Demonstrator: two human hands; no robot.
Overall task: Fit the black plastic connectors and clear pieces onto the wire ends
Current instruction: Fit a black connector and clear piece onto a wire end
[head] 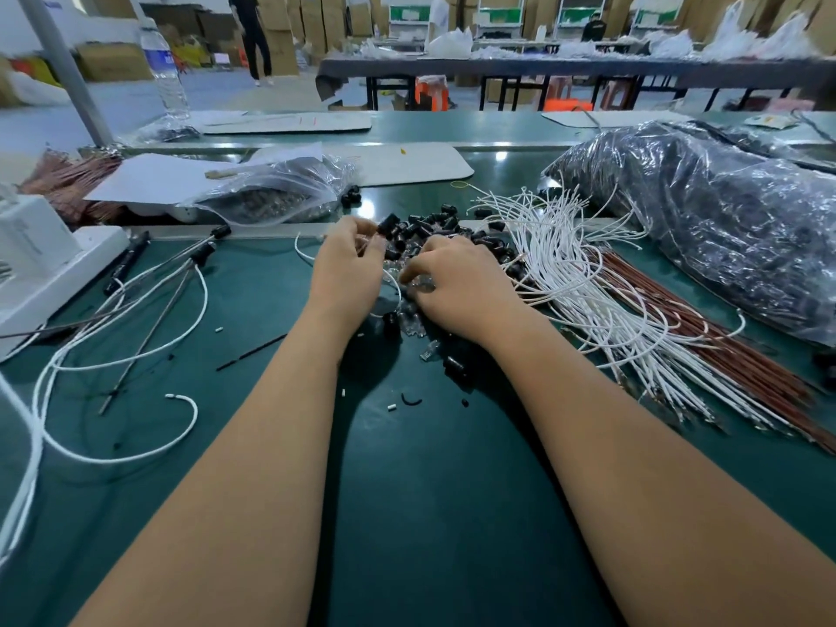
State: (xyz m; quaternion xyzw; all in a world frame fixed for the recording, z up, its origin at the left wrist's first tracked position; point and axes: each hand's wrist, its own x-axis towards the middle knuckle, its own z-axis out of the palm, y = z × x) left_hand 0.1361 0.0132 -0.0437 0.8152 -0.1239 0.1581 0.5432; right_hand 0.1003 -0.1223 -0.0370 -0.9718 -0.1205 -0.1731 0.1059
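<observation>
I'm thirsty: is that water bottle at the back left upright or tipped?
Upright: the water bottle stands on its base beside the grey post.

Bench layout around the connector pile
Connector pile point(434, 239) sits mid-table point(253, 305), both hands over it; wire bundle point(579, 282) just right, large bag point(705, 219) beyond that; small bag point(280, 192) behind-left, finished wires point(135, 310) left, bottle point(165, 70) far behind

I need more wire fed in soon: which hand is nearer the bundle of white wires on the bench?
Right. The right hand sits just beside the white wire bundle, over the black connectors. The left hand is farther off, on the pile's other side.
</observation>
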